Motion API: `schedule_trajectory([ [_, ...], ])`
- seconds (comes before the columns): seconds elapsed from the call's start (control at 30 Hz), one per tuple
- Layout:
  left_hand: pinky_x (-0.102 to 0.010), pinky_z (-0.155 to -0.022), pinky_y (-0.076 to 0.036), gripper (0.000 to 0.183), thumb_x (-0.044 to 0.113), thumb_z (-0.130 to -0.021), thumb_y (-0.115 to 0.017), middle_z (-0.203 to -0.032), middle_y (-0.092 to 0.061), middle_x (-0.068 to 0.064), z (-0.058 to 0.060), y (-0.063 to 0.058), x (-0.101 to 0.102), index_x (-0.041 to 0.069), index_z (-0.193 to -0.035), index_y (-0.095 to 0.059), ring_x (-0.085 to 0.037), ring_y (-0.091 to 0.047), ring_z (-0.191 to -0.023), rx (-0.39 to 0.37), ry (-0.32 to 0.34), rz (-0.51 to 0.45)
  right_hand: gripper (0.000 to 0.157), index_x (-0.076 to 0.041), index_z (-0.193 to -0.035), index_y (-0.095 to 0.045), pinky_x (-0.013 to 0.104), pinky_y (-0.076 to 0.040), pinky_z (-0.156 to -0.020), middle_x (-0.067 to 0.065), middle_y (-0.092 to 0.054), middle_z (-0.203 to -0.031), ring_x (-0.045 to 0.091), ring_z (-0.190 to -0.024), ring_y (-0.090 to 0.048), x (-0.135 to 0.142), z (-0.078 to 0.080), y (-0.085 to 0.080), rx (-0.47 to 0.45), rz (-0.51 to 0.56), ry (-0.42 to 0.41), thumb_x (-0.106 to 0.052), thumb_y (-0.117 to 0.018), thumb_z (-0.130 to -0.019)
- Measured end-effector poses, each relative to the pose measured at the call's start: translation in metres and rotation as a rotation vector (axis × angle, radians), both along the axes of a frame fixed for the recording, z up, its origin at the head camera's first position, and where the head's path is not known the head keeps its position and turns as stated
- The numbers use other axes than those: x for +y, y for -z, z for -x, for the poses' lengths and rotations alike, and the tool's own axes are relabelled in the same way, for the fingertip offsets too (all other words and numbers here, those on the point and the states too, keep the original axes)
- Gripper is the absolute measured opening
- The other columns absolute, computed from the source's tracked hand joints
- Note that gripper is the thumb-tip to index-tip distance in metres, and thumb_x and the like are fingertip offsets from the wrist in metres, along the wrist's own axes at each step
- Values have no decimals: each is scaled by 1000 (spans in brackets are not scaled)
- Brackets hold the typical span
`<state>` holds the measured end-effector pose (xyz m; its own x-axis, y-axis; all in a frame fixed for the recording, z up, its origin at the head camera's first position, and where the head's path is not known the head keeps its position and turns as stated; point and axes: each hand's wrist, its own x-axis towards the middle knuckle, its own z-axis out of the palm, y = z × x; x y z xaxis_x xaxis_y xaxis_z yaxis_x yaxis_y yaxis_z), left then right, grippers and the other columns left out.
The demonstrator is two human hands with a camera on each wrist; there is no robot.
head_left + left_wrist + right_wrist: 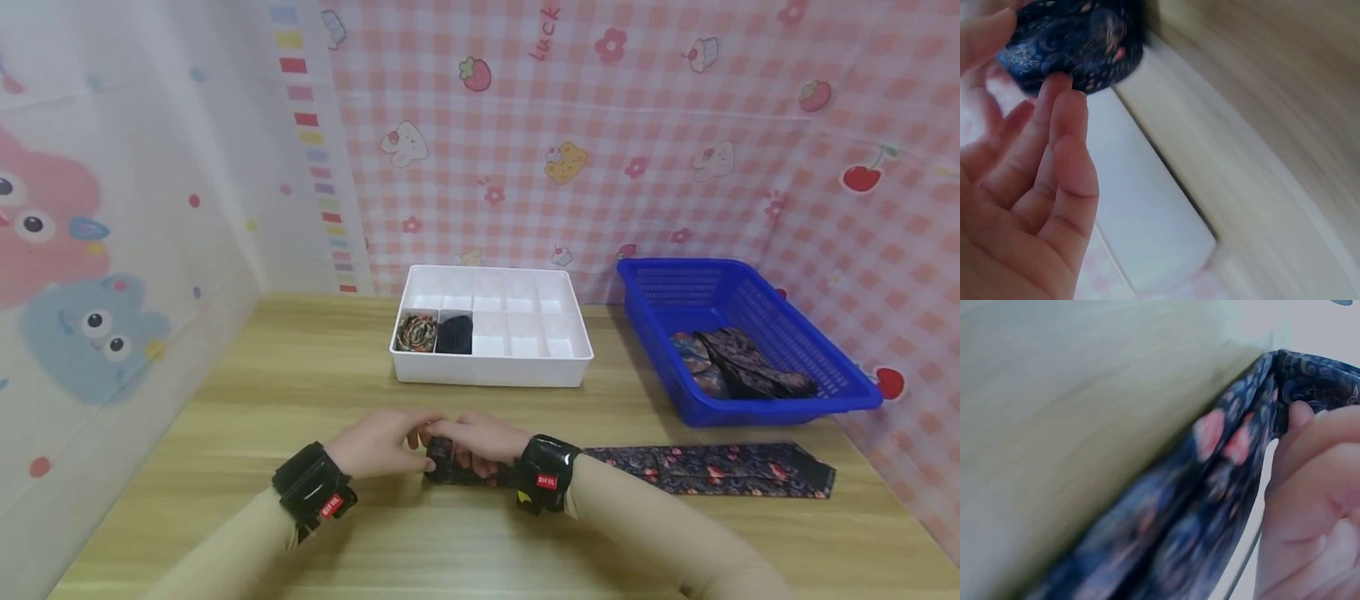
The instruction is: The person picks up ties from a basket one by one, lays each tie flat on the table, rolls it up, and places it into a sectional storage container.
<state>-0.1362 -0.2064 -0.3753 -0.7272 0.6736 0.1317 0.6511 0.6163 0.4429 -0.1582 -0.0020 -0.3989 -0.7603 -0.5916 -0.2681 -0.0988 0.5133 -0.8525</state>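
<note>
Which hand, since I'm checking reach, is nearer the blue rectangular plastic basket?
Right. The right hand holds the dark floral fabric necktie, left of the basket and closer to the person; the left hand, at the necktie's rolled end, lies farther left.

White divided tray (491, 372) that stood on a wood-grain table (262, 379), multicoloured coil (417, 332) and black coil (454, 334) that sat in neighbouring front compartments, blue basket (750, 412) that stood to its right — pink checked cloth (525, 208) that hung behind

Booth-like workspace within cartoon-print curtains (536, 179)
</note>
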Motion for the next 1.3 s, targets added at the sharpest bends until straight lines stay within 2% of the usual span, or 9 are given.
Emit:
schedule_trajectory([
  [0.17,-30,-70,-49,62,30,-73,-82,-92,-61,4,3,9,10,4,-125,-59,-14,-58,-81,-3,0,32,37,-9,-69,-62,22,-33,-32,1,-48,-53,11,-33,-45,13,4,2,16,-43,-35,-40,-60,-89],
  [0.33,-31,-74,-49,60,45,-64,-85,-93,-56,4,8,29,14,10,-109,-65,-14,-56,-83,76,-24,162,33,-9,-71,-61,21,-32,-32,-1,-48,-52,9,-34,-42,23,7,3,86,-110,-29,-37,-64,-87],
  [0.43,-28,-67,-45,51,43,-62,-85,-85,-53,7,9,34,16,12,-98,-66,-11,-51,-76,76,-23,179,26,-11,-76,-59,21,-34,-32,-3,-49,-50,8,-34,-42,26,6,7,156,-141,-16,-34,-69,-85],
  [0.57,-26,-62,-41,42,35,-63,-84,-80,-50,7,8,32,18,13,-93,-64,-10,-47,-71,66,-16,161,21,-14,-87,-56,21,-36,-38,-6,-52,-54,6,-40,-44,26,3,7,294,-156,-21,-25,-74,-84],
  [0.73,-26,-60,-40,38,34,-65,-83,-80,-49,6,5,30,19,16,-93,-63,-10,-45,-71,60,-19,168,17,-14,-90,-60,21,-34,-48,-8,-50,-56,5,-49,-44,22,-3,2,491,-215,-83,-21,-74,-84],
  [0.9,-26,-58,-37,36,35,-67,-82,-78,-48,4,4,28,18,19,-92,-62,-10,-43,-70,63,2,177,13,-13,-89,-63,20,-36,-48,-9,-52,-54,3,-47,-46,22,-7,4,515,-255,-103,-20,-74,-85],
  [1.03,-25,-56,-35,36,34,-67,-82,-77,-47,3,4,27,17,18,-93,-62,-10,-41,-68,72,17,171,19,-14,-87,-57,21,-38,-48,-9,-51,-56,4,-49,-47,23,-10,6,562,-252,-87,-19,-75,-85],
  [1.17,-26,-58,-37,36,33,-67,-82,-78,-48,3,5,25,17,17,-92,-62,-10,-43,-69,60,-1,166,23,-17,-79,-51,21,-40,-53,-10,-50,-57,3,-53,-49,24,-14,5,647,-273,-101,-19,-73,-87],
  [1.3,-27,-59,-39,35,34,-68,-81,-78,-48,5,6,28,17,17,-92,-61,-10,-44,-69,48,-30,153,22,-17,-73,-55,20,-42,-56,-12,-50,-55,3,-54,-49,25,-15,5,658,-324,-112,-21,-69,-90],
])
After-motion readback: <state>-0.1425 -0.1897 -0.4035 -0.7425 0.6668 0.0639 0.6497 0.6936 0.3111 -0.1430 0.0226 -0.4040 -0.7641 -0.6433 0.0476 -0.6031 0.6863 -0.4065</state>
